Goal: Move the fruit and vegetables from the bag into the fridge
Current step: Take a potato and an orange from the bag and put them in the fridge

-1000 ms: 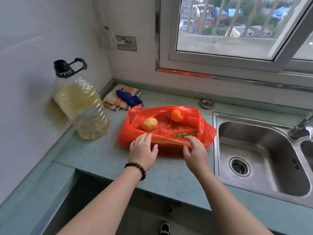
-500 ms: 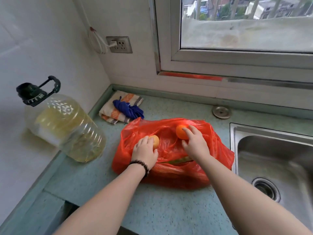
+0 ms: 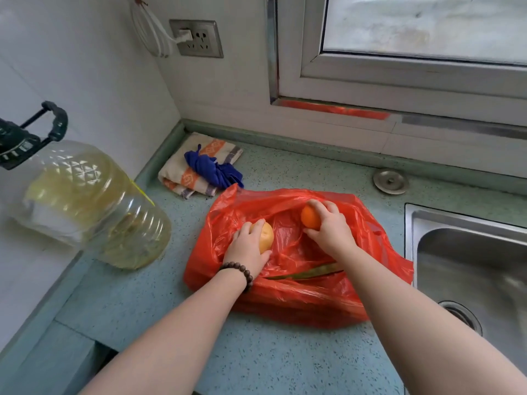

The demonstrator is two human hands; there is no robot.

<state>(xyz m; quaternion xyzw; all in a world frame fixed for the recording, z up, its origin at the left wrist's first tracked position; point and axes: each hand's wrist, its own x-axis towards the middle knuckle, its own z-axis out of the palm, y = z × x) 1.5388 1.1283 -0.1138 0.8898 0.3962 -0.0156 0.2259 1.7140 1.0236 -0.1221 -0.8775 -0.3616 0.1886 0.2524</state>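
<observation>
Head view: red bag point(image 3: 299, 297) open on surface point(image 3: 256, 354), near sink point(image 3: 470, 269).
Left hand point(image 3: 246, 249): gripping yellow fruit point(image 3: 266, 238).
Right hand point(image 3: 330, 229): gripping orange point(image 3: 309, 217).

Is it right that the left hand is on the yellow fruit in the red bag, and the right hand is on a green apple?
Not quite. In the head view the right hand grips an orange fruit, not a green apple. The left hand is indeed on the yellow fruit in the red bag.
</observation>
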